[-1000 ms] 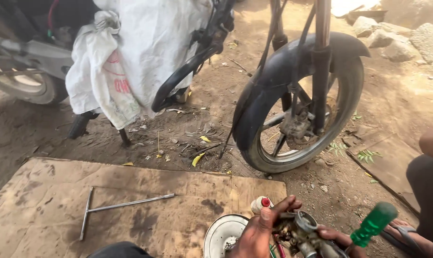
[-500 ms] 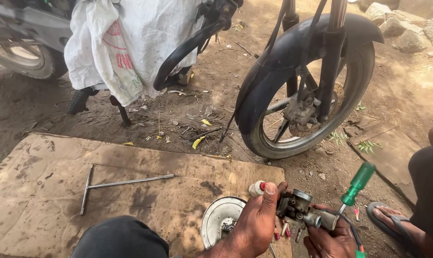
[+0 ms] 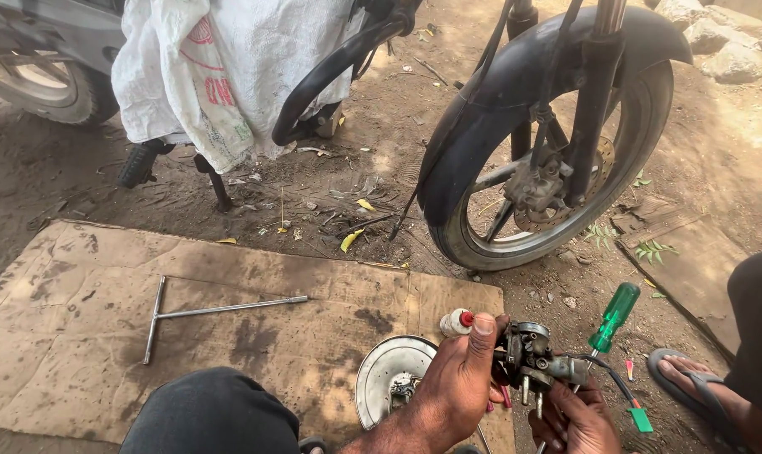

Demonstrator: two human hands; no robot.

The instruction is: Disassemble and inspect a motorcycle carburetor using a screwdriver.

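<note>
My left hand (image 3: 457, 382) grips a small metal carburettor (image 3: 531, 355) from its left side, low in the head view. My right hand (image 3: 576, 418) sits under the carburettor and holds a green-handled screwdriver (image 3: 612, 318), whose handle points up and to the right. A small white bottle with a red cap (image 3: 456, 322) stands just behind my left thumb. Below my left hand a round metal dish (image 3: 385, 380) with small parts rests on the cardboard.
A metal T-handle wrench (image 3: 198, 313) lies on the stained cardboard sheet (image 3: 78, 336). A motorcycle's front wheel (image 3: 558, 160) stands beyond, with a white sack (image 3: 221, 76) draped over the bike. Another person's sandalled foot (image 3: 692, 387) is at right. My dark knee (image 3: 209, 416) is at bottom.
The view has tilted down slightly. My hands with the carburettor and the screwdriver have risen a little in the picture; the screwdriver's handle stays raised to the right.
</note>
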